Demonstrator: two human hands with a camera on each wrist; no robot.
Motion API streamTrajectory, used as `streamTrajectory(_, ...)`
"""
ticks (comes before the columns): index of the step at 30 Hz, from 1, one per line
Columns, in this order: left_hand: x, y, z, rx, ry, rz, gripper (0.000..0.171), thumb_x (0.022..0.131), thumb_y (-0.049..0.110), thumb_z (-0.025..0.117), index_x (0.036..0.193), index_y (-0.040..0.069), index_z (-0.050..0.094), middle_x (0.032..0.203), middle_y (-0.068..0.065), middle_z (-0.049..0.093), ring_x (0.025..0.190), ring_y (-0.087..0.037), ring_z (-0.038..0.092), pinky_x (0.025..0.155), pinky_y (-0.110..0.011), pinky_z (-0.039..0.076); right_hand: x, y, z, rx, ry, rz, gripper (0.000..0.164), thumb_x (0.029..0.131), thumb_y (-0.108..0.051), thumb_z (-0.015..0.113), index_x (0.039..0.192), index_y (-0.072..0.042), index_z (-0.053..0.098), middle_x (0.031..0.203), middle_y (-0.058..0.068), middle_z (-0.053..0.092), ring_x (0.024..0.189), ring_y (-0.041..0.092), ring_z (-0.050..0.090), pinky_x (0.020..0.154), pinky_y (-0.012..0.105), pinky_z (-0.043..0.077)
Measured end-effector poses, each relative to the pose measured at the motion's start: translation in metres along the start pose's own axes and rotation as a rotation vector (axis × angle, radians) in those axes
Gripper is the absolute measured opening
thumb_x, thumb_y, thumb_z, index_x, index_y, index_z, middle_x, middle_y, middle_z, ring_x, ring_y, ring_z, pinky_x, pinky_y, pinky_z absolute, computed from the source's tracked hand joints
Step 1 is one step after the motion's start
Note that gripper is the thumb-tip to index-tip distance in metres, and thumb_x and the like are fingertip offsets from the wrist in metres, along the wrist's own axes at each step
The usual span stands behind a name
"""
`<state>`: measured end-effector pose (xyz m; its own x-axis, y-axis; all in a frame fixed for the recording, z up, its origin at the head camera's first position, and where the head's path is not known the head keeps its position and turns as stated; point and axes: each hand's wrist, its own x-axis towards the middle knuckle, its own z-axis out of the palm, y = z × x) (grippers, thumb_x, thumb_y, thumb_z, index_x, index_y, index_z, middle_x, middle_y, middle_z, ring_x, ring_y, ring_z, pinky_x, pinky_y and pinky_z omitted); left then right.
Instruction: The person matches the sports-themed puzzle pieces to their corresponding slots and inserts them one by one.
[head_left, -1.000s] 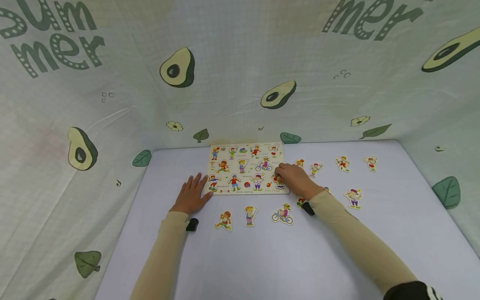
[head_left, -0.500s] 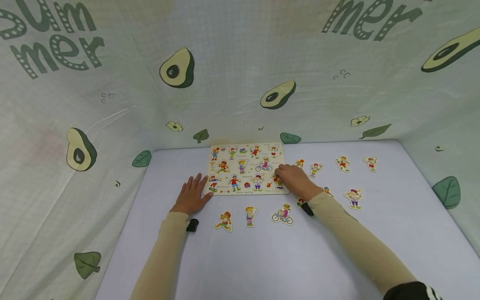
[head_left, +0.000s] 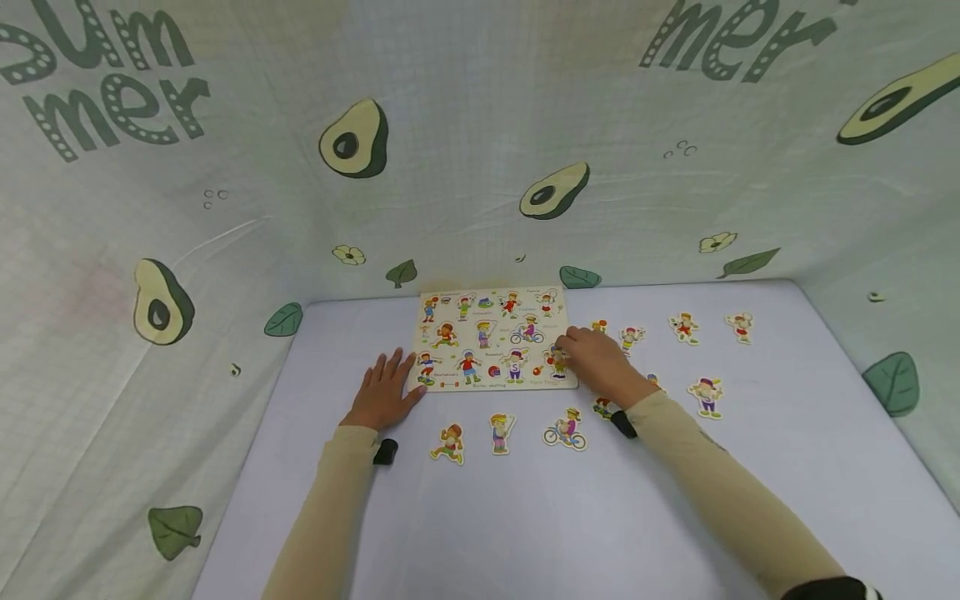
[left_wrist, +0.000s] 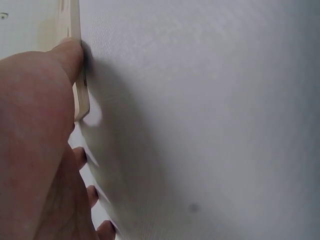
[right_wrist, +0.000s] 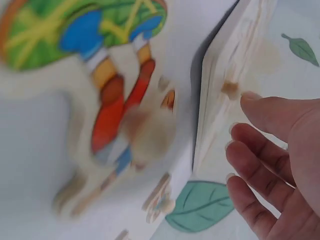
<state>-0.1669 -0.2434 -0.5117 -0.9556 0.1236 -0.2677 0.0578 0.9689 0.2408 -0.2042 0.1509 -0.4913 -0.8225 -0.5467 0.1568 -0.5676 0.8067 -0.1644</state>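
The left hand [head_left: 382, 392] lies with spread fingers at the left edge of a wooden puzzle board [head_left: 450, 367]. Its thumb [left_wrist: 70, 55] rests on the board's near edge in the left wrist view. At the board's right edge, the right hand [head_left: 600, 362] hovers by a figure piece [head_left: 556, 362] in the lower right corner. In the right wrist view its bent thumb and fingers stand apart, and nothing shows between them. Close below that hand lies a skateboarder piece with a round knob [right_wrist: 150, 127], partly covered by the wrist in the head view.
In front of the board lie a runner piece [head_left: 450, 443], a baseball piece [head_left: 500, 433] and a cyclist piece [head_left: 566, 430]. More loose figures lie to the right, among them a purple-trousered one [head_left: 707, 397]. A printed cloth [head_left: 465, 125] hangs behind the white table [head_left: 480, 525].
The right hand has shifted slightly right, and more of the corner piece shows beside its fingers. The left hand and the board have stayed put.
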Motion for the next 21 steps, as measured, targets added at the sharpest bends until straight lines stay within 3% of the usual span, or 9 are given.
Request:
streamTrajectory(8,-0.001,-0.001,-0.001,-0.003,-0.01,-0.001,0.076,0.109,0.044,0.055,0.169,0.009,0.023,0.177,-0.02,0.01,0.162,-0.047,0.004,0.13,-0.062,0.006,-0.026,0.013,-0.016,-0.013,0.018,0.092,0.027,0.091,-0.004,0.083,0.116,-0.002,0.074,0.114,0.013,0.07,0.104,0.033,0.07,0.09,0.047,0.06)
streamTrajectory(16,-0.002,-0.001,-0.001,-0.012,-0.005,0.002,0.076,0.109,0.043,0.056,0.169,0.009,0.025,0.177,-0.021,0.011,0.162,-0.048,0.004,0.13,-0.062,0.006,-0.064,0.038,-0.03,-0.043,0.082,0.122,0.026,0.087,-0.001,0.085,0.11,0.0,0.075,0.106,0.015,0.07,0.094,0.036,0.07,0.08,0.05,0.06)
streamTrajectory(21,-0.001,0.0,0.001,-0.017,0.003,0.013,0.075,0.109,0.042,0.056,0.168,0.008,0.026,0.176,-0.022,0.012,0.161,-0.049,0.006,0.13,-0.063,0.006,-0.09,0.054,-0.037,-0.034,0.08,0.167,0.026,0.086,-0.001,0.086,0.109,0.001,0.075,0.103,0.015,0.07,0.092,0.037,0.07,0.077,0.053,0.059)
